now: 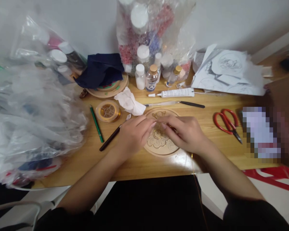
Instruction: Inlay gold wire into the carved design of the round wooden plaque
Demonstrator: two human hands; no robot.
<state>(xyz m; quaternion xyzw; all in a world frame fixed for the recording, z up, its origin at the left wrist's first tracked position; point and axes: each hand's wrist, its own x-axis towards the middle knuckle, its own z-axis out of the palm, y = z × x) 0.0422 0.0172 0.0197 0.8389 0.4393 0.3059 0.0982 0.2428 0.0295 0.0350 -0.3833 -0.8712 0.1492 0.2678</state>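
Observation:
Above a round wooden disc (161,151), my two hands meet at the fingertips. My left hand (135,136) is closed in a pinch; whatever is between its fingers is too small to make out. My right hand (186,133) is also closed, with thumb and forefinger together. A thin gold wire (196,179) hangs from beneath it, over the table edge and down past my lap; its upper end is hidden in the fingers. Drawn lines and a flower outline in gold wire (157,134) show on the disc, partly covered by my hands.
Left of the disc lie a wire spool (108,111), a dark pen (110,138), a green pencil (96,123) and a crumpled tissue (131,101). Behind are a glue tube (177,93), a black-handled tool (192,104) and bottles (152,78). Red-handled scissors (226,122) lie right.

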